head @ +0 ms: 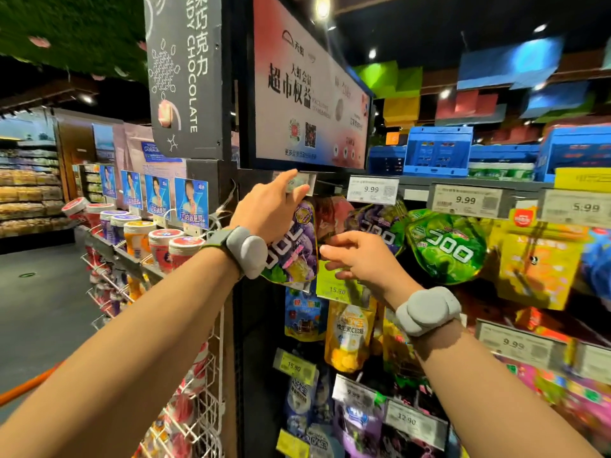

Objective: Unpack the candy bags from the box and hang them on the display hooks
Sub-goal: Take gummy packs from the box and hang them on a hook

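Hands work at the top hook row: left hand [269, 209] grips the purple grape candy bag [292, 249] up by the price tag [299, 183], right hand [358, 256] hovers beside it, fingers loose. Risk: the bag's hole misses the hidden hook and the bag drops.

Two hands, left [269, 211] and right [358, 259], two grey wristbands [246, 251], three purple grape bags [292, 246], one green bag [446, 246].

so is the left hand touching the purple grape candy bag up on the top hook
Touching. The head view shows the left hand gripping the top of the purple grape candy bag, its fingers overlapping the bag's upper edge with no gap.
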{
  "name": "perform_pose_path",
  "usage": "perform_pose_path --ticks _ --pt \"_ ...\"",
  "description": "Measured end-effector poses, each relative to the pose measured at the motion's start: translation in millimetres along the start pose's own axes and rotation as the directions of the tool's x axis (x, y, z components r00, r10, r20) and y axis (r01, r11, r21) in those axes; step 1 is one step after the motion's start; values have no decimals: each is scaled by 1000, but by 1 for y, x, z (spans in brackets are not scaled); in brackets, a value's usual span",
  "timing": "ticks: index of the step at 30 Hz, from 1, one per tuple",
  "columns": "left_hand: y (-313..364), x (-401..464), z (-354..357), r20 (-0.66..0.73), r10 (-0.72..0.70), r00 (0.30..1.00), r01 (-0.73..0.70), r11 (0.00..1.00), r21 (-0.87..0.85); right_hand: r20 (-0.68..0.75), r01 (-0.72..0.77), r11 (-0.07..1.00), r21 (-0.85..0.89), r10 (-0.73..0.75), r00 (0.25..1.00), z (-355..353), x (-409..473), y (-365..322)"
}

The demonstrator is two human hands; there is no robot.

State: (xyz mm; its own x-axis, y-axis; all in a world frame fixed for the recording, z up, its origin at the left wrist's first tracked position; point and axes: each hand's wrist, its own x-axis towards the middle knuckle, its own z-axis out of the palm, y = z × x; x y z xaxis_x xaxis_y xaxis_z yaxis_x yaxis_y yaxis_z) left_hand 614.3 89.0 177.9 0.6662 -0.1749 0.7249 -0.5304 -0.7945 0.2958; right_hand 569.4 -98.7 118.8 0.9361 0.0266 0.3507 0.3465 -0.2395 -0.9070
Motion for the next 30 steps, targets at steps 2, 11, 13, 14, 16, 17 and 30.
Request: perform_pose_path --ticks 2,11,13,14,16,17,30 --pt "5 -5 4 -23 -42 999 41 998 -56 9 -32 999 36 32 999 -4 -8 8" --pt "39 -16 19 -64 -91 994 67 948 -310 36 -44 994 104 40 999 -23 -35 20" --pt "44 -16 22 -84 -115 990 80 937 -341 45 -41 990 137 35 998 -27 -40 18" --pt "46 -16 24 -95 -129 987 86 928 -363 42 -38 986 164 31 999 -29 -43 16" --pt "47 -17 27 -107 -173 979 111 896 -430 48 -16 979 202 7 999 -33 -49 12" --pt "46 -18 29 -107 -197 975 125 873 -471 47 3 980 200 -13 999 -35 -50 13" --pt "64 -37 43 101 -183 978 196 639 -744 -318 152 988 40 -132 939 -55 -50 13"
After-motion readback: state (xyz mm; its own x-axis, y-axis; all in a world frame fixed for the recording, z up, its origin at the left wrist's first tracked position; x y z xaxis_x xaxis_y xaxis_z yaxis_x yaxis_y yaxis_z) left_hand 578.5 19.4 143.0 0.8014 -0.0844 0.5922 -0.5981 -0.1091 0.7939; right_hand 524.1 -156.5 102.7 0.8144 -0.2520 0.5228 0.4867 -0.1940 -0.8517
